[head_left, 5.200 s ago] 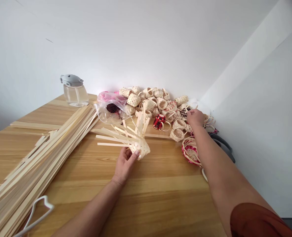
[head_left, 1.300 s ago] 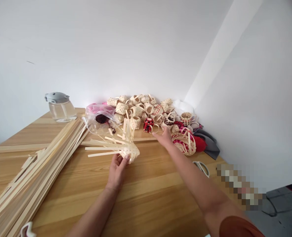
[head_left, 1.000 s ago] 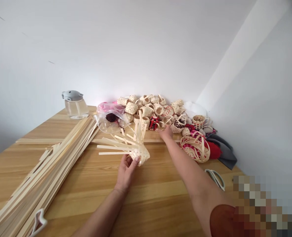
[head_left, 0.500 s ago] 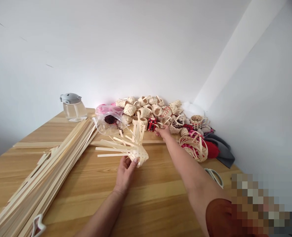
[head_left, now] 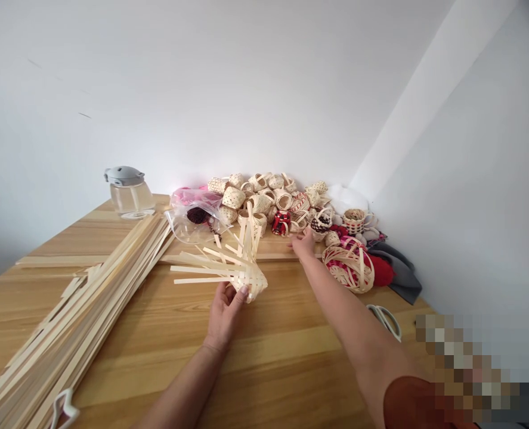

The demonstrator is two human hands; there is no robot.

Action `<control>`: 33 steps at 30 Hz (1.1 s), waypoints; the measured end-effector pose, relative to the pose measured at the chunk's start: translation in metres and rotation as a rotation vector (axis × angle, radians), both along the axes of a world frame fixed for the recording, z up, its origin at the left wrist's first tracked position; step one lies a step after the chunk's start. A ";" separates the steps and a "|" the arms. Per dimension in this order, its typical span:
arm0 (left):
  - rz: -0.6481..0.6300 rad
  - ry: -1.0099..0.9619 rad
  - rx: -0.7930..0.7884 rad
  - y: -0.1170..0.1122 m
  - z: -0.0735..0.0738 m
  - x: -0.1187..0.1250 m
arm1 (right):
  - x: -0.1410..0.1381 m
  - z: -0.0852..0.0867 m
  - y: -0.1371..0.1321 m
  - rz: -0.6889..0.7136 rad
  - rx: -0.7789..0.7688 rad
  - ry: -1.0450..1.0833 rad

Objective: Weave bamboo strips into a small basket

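My left hand (head_left: 225, 310) grips a partly woven bamboo basket (head_left: 253, 283) above the table, thumb on its near side. Long loose strips fan out from its woven base, to the left and upward. My right hand (head_left: 304, 244) is stretched out over the front of a pile of small woven baskets (head_left: 259, 204). Its fingers point left, look slightly apart, and hold nothing that I can see. Just beyond the fingertips stands a small red and black piece (head_left: 281, 223), apart from them.
A bundle of flat bamboo strips (head_left: 98, 304) lies along the left of the wooden table (head_left: 264, 369). A lidded bottle (head_left: 131, 193) and a plastic bag (head_left: 192, 223) stand behind. Scissors (head_left: 386, 322) and an oval basket (head_left: 348, 268) are at the right; a white handle (head_left: 65, 410) shows at front left.
The red and black piece has shifted slightly right and turned. My right hand has drawn back from it, down and to the right. My left hand still holds the partly woven basket.
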State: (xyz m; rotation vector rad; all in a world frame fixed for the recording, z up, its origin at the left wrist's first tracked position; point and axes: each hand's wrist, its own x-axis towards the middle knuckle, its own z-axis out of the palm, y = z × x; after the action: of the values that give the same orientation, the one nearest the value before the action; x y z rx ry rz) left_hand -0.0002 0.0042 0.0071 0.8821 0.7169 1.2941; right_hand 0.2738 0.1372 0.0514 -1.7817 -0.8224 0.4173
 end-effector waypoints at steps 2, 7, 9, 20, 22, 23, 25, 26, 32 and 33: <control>0.004 -0.002 -0.001 0.000 0.000 0.000 | 0.019 0.016 -0.007 -0.053 -0.011 -0.109; 0.010 0.003 -0.008 0.000 0.002 0.000 | 0.070 0.064 -0.008 -0.181 -0.107 -0.281; 0.003 0.002 -0.010 -0.001 0.003 0.000 | 0.080 0.076 -0.005 -0.199 -0.156 -0.309; 0.016 0.001 -0.013 -0.001 0.002 0.000 | 0.101 0.122 -0.006 -0.262 -0.031 -0.451; 0.019 0.000 -0.019 -0.001 0.001 0.000 | 0.102 0.125 -0.007 -0.237 -0.057 -0.456; 0.018 0.000 -0.019 -0.001 0.001 0.000 | 0.102 0.123 -0.007 -0.221 -0.079 -0.454; 0.015 0.002 -0.014 0.000 0.000 0.000 | 0.097 0.115 -0.008 -0.185 -0.136 -0.443; 0.013 0.003 -0.012 0.000 0.000 0.000 | 0.094 0.110 -0.008 -0.166 -0.170 -0.433; 0.017 0.014 -0.018 -0.002 0.005 0.000 | 0.071 0.093 -0.020 -0.036 -0.278 -0.373; 0.016 0.013 -0.018 -0.002 0.006 0.000 | 0.067 0.095 -0.028 -0.011 -0.265 -0.381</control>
State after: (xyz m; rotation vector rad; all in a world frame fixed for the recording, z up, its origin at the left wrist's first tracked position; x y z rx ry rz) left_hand 0.0000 0.0019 0.0132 0.8725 0.7462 1.2957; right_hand 0.3405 0.1094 0.1459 -2.1506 -1.0582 0.1849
